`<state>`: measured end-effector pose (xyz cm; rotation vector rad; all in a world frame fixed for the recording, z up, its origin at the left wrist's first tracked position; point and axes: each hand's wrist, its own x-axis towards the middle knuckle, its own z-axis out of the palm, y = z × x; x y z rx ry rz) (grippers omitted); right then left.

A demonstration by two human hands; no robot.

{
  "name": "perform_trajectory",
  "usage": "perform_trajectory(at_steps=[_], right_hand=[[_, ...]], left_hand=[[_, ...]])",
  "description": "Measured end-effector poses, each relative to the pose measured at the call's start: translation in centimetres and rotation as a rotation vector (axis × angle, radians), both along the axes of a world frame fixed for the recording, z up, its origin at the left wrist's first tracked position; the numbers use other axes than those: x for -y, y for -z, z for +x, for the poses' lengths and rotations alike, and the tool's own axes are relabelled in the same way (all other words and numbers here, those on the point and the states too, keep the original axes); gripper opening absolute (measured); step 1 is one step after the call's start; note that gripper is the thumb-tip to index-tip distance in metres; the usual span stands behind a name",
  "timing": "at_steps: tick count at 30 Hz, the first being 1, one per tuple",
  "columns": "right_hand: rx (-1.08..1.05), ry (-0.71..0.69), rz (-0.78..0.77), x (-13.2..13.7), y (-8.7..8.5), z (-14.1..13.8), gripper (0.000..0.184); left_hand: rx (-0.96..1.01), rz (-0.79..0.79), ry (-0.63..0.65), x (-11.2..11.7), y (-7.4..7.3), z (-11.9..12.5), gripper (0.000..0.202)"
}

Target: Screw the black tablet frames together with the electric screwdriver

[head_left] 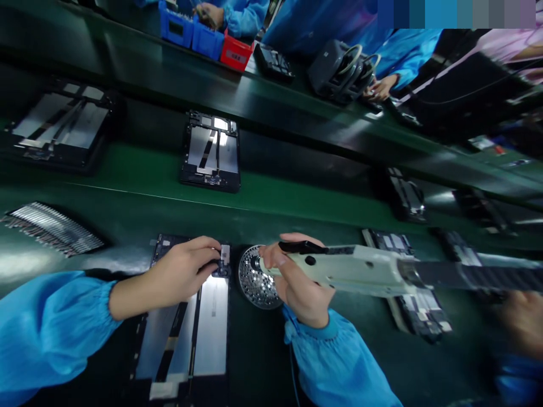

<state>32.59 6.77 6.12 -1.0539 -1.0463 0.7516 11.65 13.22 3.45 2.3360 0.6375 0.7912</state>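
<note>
My left hand (186, 271) reaches over an opened tablet (212, 328) in front of me. Its fingertips are drawn together at the tablet's upper right corner, beside a small white-labelled part (224, 254); what they pinch, if anything, is hidden. My right hand (301, 282) is wrapped around a pale green electric screwdriver (360, 268) with a black lever, held nearly level. The screwdriver's front end, partly hidden by my fingers, is over a round metal dish (261, 288) full of small shiny screws.
A fanned stack of thin strips (55, 229) lies at left. Opened tablets (212, 150) rest along the green conveyor, and more (416, 294) lie to the right. Beyond are blue bins (176, 25), a red bin (236, 52) and co-workers' hands. Another person's blurred hand (526, 322) appears at right.
</note>
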Motion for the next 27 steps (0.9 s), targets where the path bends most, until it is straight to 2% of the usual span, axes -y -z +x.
perform_trajectory(at_steps=[8,12,17,22,27], right_hand=[[0.016,-0.011,0.115,1.3,-3.5,0.1,0.025],[0.037,-0.009,0.113,1.7,-3.8,-0.1,0.023],[0.022,-0.003,0.095,1.7,-3.7,-0.1,0.024],[0.034,-0.036,0.084,1.9,-4.2,0.0,0.03],[0.092,-0.081,-0.014,2.1,-4.7,-1.5,0.035]], left_hand=[[-0.075,0.03,0.057,-1.7,1.6,3.1,0.017],[-0.157,0.094,0.131,-2.0,1.8,3.2,0.023],[-0.288,0.197,0.221,-1.7,0.6,1.7,0.024],[-0.517,0.478,0.233,-0.4,-0.3,0.9,0.049],[-0.41,0.49,0.08,2.8,0.3,0.2,0.046]])
